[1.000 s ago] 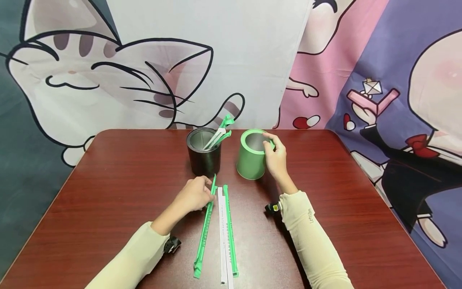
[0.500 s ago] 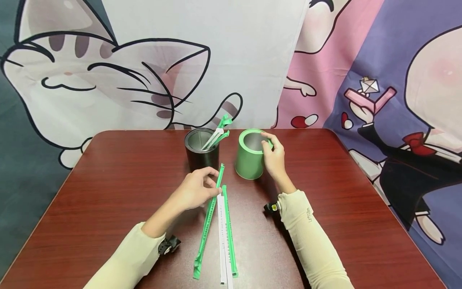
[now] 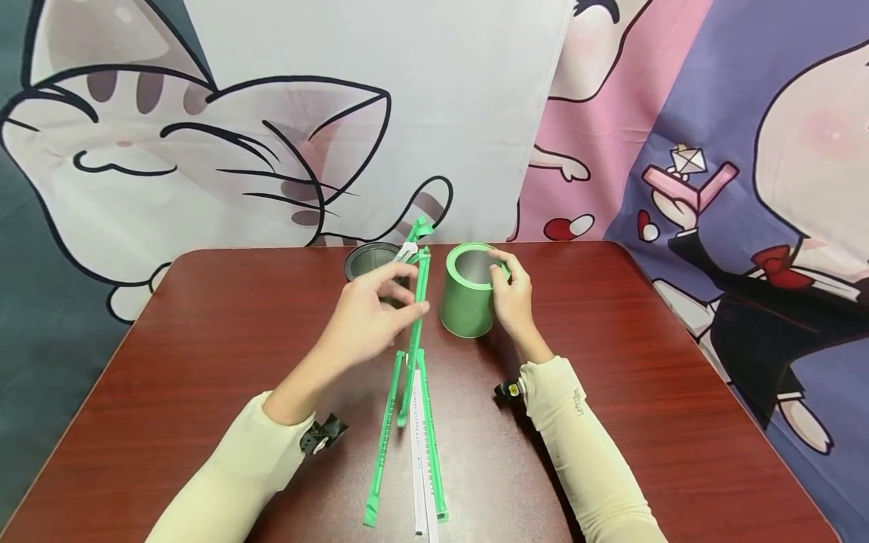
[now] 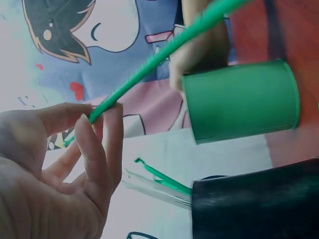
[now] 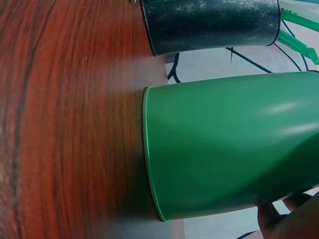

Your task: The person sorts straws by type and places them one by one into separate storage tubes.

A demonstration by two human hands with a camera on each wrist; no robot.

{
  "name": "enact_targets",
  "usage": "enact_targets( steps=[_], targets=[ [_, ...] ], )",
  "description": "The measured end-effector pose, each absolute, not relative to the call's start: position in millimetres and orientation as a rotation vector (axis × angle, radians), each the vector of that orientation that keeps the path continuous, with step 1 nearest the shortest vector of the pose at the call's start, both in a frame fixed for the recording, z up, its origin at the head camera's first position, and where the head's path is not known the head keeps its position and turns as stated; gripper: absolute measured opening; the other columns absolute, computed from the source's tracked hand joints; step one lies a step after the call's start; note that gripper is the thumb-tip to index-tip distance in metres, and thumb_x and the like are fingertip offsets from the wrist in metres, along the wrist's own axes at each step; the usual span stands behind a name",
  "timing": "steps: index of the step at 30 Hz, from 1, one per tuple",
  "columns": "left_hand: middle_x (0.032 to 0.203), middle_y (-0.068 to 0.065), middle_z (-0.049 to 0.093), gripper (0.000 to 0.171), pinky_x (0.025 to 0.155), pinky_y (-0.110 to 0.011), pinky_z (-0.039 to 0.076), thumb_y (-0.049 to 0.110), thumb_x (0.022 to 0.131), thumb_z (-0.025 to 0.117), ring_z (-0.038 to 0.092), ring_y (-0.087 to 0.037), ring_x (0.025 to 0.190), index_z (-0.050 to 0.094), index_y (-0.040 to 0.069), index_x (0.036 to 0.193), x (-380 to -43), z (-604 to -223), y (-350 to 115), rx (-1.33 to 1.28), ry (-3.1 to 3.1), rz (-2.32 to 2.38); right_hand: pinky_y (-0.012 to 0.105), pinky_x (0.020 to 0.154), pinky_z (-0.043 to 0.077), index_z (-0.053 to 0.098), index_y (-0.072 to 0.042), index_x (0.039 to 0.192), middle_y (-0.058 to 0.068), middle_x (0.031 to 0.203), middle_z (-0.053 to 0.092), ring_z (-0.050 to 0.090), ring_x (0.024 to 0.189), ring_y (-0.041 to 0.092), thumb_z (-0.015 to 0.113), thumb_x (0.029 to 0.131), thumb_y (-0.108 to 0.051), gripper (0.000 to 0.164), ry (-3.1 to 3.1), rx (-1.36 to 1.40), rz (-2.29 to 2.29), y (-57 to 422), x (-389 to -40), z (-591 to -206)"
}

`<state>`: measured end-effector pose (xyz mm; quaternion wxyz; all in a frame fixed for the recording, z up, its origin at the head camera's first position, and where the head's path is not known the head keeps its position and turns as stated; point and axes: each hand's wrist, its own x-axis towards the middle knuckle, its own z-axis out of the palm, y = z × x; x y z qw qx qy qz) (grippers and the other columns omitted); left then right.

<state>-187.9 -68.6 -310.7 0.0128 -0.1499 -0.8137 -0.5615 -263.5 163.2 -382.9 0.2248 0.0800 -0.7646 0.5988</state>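
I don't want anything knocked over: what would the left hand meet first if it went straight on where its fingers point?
Probably the green cup: in the head view the left hand, pinching a straw, points rightward toward it. Depth is unclear, so it might pass above.

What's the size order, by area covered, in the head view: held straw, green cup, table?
1. Table
2. Green cup
3. Held straw: thin, though it looks longer than the cup is tall

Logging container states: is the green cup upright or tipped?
Upright: the green cup stands base down on the table, its opening facing up.
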Motion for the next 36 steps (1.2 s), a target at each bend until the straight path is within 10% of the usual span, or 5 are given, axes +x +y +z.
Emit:
enact_targets(
  steps=[12, 27, 36],
  targets=[
    [0.083, -0.005, 0.072, 0.028, 0.066, -0.032, 0.054, 0.013, 0.085, 0.077, 0.068, -0.023, 0.067, 0.070, 0.014, 0.112, -208.1, -278.7, -52.9, -0.563, -2.277, -1.671, 0.022, 0.074, 0.037, 0.063, 0.008, 0.123, 0.023, 0.124, 0.063, 0.044, 0.077, 0.015, 0.050, 0.096, 0.002, 0.030, -2.131, 0.209, 1.627, 161.1, -262.7, -382.6],
    [0.090, -0.007, 0.069, 0.025, 0.048, -0.027, 0.050, 0.006, 0.089, 0.074, 0.063, -0.013, 0.056, 0.060, 0.001, 0.108, -235.8, -276.4, -39.0, -0.555, -1.774, -2.004, 0.022, 0.069, 0.036, 0.063, 0.007, 0.123, 0.024, 0.118, 0.064, 0.041, 0.068, 0.012, 0.049, 0.096, 0.002, 0.030, -2.139, 0.213, 1.596, 161.1, -262.6, -382.9],
    [0.099, -0.001, 0.074, 0.020, 0.063, -0.026, 0.052, 0.017, 0.086, 0.080, 0.070, -0.014, 0.077, 0.069, 0.011, 0.102, -242.6, -298.0, -38.0, -0.541, -2.114, -1.682, 0.022, 0.065, 0.035, 0.063, 0.008, 0.122, 0.025, 0.117, 0.064, 0.038, 0.063, 0.011, 0.049, 0.097, 0.002, 0.030, -2.135, 0.224, 1.572, 163.7, -262.4, -382.5]
  ],
)
